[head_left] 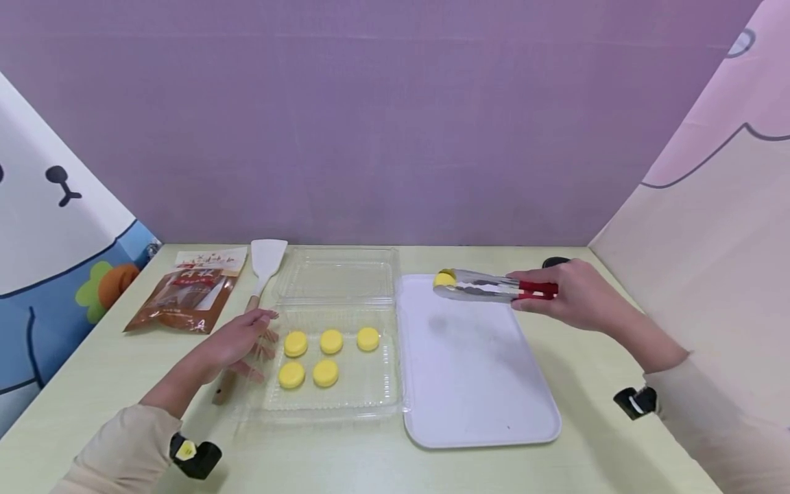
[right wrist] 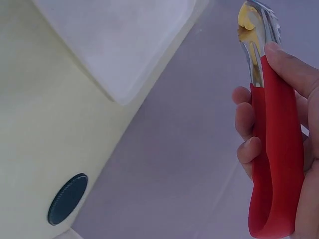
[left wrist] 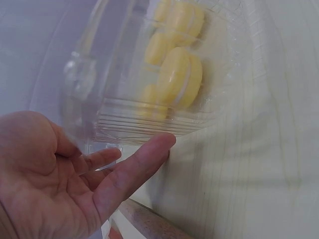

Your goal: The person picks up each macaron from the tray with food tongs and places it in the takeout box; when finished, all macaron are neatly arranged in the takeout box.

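Observation:
My right hand (head_left: pixel 577 295) grips red-handled metal tongs (head_left: pixel 481 287) above the far part of a white tray (head_left: pixel 481 405). Between the tongs' tips is a yellow macaron (head_left: pixel 444 279), partly covered by the metal; the right wrist view shows the tongs' red handle (right wrist: pixel 281 144) inside the curled fingers. Left of the tray lies an opened clear plastic box (head_left: pixel 364 398) with several yellow macarons (head_left: pixel 325 372) in its base. At the box's left edge my left hand (head_left: pixel 237 343) has its fingers extended; in the left wrist view they lie against or just beside the clear wall (left wrist: pixel 144 124).
A white spatula (head_left: pixel 267 259) with a wooden handle lies left of the box, partly behind the left hand. Farther left is a brown and white food packet (head_left: pixel 188 291). A dark round lid-like thing (right wrist: pixel 68 199) sits near the table's far edge, behind the right hand.

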The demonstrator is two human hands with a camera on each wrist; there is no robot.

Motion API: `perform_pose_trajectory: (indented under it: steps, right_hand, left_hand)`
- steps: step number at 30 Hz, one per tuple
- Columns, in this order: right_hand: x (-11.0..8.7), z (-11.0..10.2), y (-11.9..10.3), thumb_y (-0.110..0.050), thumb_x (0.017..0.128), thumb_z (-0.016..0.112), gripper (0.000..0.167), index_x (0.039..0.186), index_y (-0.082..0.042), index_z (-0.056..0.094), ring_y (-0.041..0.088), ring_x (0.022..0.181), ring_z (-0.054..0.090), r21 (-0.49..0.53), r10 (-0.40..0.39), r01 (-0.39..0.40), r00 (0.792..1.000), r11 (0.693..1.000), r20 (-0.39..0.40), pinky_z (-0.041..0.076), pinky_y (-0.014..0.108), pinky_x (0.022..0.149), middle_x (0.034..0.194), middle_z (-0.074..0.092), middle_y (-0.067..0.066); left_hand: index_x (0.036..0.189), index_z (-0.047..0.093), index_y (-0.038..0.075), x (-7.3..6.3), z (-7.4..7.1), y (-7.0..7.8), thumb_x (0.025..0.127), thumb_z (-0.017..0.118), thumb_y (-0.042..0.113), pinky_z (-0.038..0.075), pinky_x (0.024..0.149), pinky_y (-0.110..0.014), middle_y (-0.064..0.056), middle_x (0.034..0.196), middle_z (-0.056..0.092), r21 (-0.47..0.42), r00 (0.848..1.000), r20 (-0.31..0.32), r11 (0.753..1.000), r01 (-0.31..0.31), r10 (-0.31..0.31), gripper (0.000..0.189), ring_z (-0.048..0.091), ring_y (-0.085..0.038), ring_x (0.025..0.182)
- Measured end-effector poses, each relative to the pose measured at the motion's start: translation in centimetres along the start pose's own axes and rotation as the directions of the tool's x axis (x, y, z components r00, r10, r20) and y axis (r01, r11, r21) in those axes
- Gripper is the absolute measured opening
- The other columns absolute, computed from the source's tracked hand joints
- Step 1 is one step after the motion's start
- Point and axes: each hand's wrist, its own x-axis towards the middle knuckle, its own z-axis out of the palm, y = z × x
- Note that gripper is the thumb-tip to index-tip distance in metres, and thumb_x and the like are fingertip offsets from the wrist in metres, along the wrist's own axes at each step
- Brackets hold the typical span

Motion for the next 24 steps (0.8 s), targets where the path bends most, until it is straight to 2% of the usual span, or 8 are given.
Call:
perform_pose_trajectory:
  steps: [7,13,17,24]
  right_hand:
    - [1.5,-1.3,-1.7,-0.026,0.079,0.089,0.044,0.117,-0.008,0.078,-0.003,0.049,0.035,0.021,-0.078,0.078,0.996,0.997,0.047,0.034,0.021,0.046,0.067,0.061,-0.021]
    - [3.0,-1.9,-3.9,-0.03,0.083,0.086,0.042,0.121,-0.012,0.077,-0.001,0.052,0.041,0.019,-0.076,0.074,0.987,0.997,0.138,0.037,0.024,0.05,0.07,0.064,-0.018]
    - [4.0,-1.9,-5.4,-0.034,0.086,0.083,0.041,0.123,-0.016,0.076,0.001,0.056,0.045,0.015,-0.082,0.081,0.974,0.997,0.211,0.041,0.026,0.054,0.072,0.065,-0.017]
    - [5.6,-0.7,-7.4,-0.033,0.086,0.083,0.037,0.118,-0.016,0.077,0.0,0.053,0.041,-0.003,-0.198,0.207,0.941,0.978,0.275,0.04,0.024,0.053,0.069,0.062,-0.017]
  left_hand:
    - [0.154,0.022,-0.007,-0.1,0.1,0.0,0.114,0.023,0.026,0.062,0.066,-0.045,-0.036,0.139,0.044,0.007,1.0,-0.006,1.0,0.0,0.0,0.052,0.062,-0.033,0.105]
    - [0.154,0.023,-0.006,-0.2,0.2,0.0,0.114,0.025,0.026,0.062,0.066,-0.044,-0.035,0.139,0.045,-0.001,1.0,-0.01,1.0,-0.001,0.001,0.052,0.062,-0.032,0.104]
    - [0.155,0.023,-0.006,-0.2,0.2,-0.1,0.114,0.026,0.026,0.063,0.067,-0.044,-0.035,0.14,0.044,0.001,1.0,-0.01,1.0,0.004,-0.004,0.052,0.062,-0.032,0.105]
    - [0.154,0.024,-0.005,-0.1,0.3,-0.1,0.114,0.026,0.026,0.063,0.067,-0.044,-0.035,0.139,0.045,-0.007,1.0,-0.011,1.0,0.006,-0.006,0.051,0.062,-0.032,0.104]
